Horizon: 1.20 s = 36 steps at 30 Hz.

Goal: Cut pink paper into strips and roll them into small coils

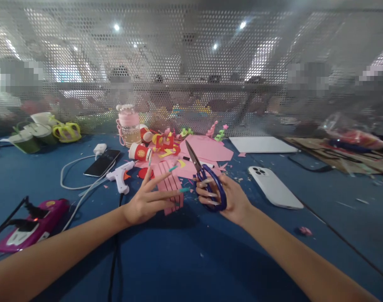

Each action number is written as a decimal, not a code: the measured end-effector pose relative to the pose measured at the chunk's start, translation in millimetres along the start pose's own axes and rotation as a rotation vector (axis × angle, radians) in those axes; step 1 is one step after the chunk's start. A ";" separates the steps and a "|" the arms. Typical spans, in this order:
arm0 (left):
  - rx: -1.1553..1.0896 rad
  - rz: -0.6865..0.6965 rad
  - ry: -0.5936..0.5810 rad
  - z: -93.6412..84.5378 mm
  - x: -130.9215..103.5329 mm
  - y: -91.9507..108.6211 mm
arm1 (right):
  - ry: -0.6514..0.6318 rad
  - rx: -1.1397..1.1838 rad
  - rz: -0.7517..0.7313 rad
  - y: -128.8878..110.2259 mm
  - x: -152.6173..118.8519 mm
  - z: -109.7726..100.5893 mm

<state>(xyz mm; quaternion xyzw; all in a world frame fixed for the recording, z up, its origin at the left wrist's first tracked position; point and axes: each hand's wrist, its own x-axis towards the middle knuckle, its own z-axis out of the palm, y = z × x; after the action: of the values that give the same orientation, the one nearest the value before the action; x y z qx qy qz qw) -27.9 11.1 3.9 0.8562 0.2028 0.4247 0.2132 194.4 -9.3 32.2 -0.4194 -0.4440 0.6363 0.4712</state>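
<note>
My right hand point(218, 195) grips scissors point(217, 184) with blue handles. Their dark blades look closed and point up and to the left. My left hand point(149, 201), with long green nails, holds a piece of pink paper point(168, 184) marked with several dark lines. Its fingers stretch across the paper, which seems raised a little over the table, with a shadow beneath. Just beyond both hands are large pink paper sheets point(210, 147), a marker point(199, 162) and a red paper cup point(140, 152) on its side.
Left of my hands are a glue gun point(120, 175), a black phone point(102, 163), white cables and a magenta power strip point(34, 224). A pink-lidded bottle point(128, 126) stands at the back. On the right lie a white phone point(274, 187) and a white flat sheet point(263, 144).
</note>
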 end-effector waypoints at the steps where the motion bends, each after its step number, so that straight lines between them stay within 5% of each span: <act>1: 0.001 -0.028 0.038 0.2 0.3 -0.5 | -0.004 0.008 -0.017 4.1 1.8 0.1; 8: 0.208 0.087 0.212 -2.6 12.6 -1.3 | 0.053 0.042 -0.193 19.5 5.4 1.9; 17: 0.204 0.014 0.201 -8.2 23.0 1.0 | -0.073 0.145 -0.074 11.2 -3.5 7.0; 24: 0.165 -0.103 0.271 -4.4 24.2 1.6 | 0.008 0.086 -0.046 15.4 -3.3 11.5; 29: -0.380 -0.435 0.458 5.5 26.5 5.4 | 0.073 0.103 -0.103 20.5 -2.1 12.2; 32: -0.823 -0.552 0.386 7.3 30.4 11.4 | 0.107 0.123 -0.108 20.6 -1.5 12.6; 36: -0.981 -0.540 0.283 4.2 33.5 16.8 | 0.143 0.144 -0.114 20.0 -0.5 13.1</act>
<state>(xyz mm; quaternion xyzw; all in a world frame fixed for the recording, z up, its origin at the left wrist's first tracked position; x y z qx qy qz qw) -3.0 14.1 32.1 0.5098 0.2203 0.5100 0.6568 177.4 -15.2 16.3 -0.4027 -0.3857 0.6071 0.5661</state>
